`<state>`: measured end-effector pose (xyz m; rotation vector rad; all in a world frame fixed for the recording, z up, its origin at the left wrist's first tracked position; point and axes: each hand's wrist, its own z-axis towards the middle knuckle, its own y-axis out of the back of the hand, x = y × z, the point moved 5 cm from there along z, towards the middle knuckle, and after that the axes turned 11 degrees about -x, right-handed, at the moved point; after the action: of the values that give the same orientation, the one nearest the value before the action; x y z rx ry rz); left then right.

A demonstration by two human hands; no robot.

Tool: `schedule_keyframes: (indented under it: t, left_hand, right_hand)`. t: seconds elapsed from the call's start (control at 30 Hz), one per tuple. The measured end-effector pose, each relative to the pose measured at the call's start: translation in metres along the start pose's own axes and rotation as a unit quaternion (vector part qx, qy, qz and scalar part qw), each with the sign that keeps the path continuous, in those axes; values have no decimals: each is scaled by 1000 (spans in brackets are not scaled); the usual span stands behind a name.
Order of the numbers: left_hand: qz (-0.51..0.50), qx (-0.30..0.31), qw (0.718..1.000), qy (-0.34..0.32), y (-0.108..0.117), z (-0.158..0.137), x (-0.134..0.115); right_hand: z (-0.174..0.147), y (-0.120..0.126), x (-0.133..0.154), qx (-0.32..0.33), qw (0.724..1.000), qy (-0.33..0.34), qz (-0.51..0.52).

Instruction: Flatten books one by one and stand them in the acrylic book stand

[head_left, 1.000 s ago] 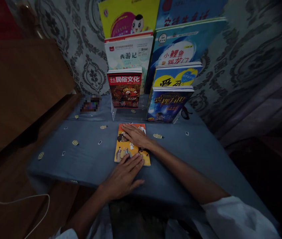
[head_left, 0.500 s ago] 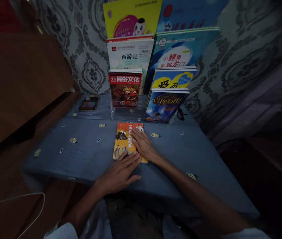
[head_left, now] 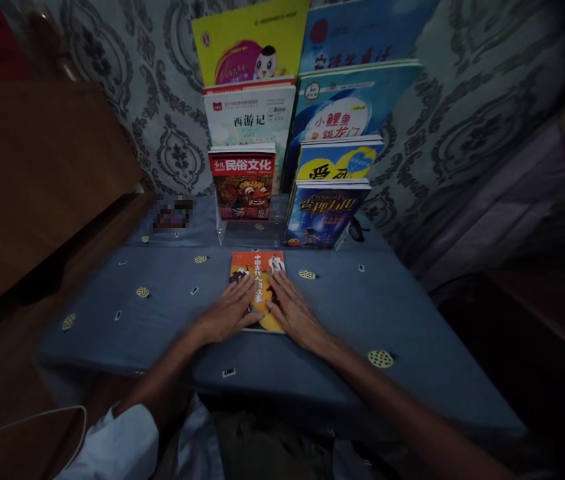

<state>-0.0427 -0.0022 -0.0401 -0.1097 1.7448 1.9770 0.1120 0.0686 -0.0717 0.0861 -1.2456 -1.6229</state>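
An orange and yellow book (head_left: pixel 266 321) with Chinese lettering lies closed, cover up, near the middle of the table. Flat on the left part of its cover rests my left hand (head_left: pixel 230 308), fingers stretched forward and thumb pointing right. My right hand (head_left: pixel 296 310) lies along the book's right side with its fingers extended over the cover. Both hands are open, and they hide the cover's left and right parts. Behind the book stands a clear acrylic rack (head_left: pixel 242 233) with several upright books.
A red-covered book (head_left: pixel 242 193) and a dark blue book (head_left: pixel 322 217) stand lowest in the rack. A blurred-out object (head_left: pixel 172 215) lies at the table's back left. Dark glasses or something similar (head_left: pixel 357 230) sit behind the rack's right side. A white cable (head_left: pixel 27 420) hangs at lower left.
My left hand has moved forward and left, from the book's lower edge onto its left part. My right hand has shifted slightly back along the right side. The view has tilted slightly.
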Motion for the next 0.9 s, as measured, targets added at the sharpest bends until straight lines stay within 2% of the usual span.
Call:
schedule_keyframes:
  t: [0.17, 0.27, 0.33, 0.4, 0.47, 0.53, 0.57, 0.73, 0.83, 0.9]
  left_hand:
    - [13, -54, 994, 90, -2, 39, 38]
    - [-15, -132, 977, 169, -6, 48, 49]
    - [-71, -192, 955, 214, -10, 49, 51]
    - [-188, -258, 913, 254, -12, 47, 53]
    - [-315, -311, 849, 290, -12, 46, 58]
    - [-406, -337, 786, 323, -10, 46, 64]
    - [-432, -341, 763, 338, -8, 48, 67]
    - [-518, -341, 678, 396, -7, 52, 73]
    - [-546, -345, 642, 414, -10, 50, 68]
    - [-559, -347, 628, 415, -11, 50, 65]
  right_hand:
    - [-6, 3, 1, 2, 999, -27, -38]
    - [-7, 4, 2, 19, 997, -50, -60]
    - [-7, 4, 3, 29, 996, -55, -65]
    - [-7, 4, 3, 33, 996, -60, -62]
    - [-7, 4, 2, 33, 996, -64, -54]
    - [-7, 5, 2, 29, 997, -64, -40]
    - [-7, 6, 2, 24, 997, -62, -33]
    - [-9, 9, 5, 19, 998, -58, -3]
    - [-9, 9, 5, 22, 998, -59, 4]
    - [-9, 10, 7, 11, 998, -53, 13]
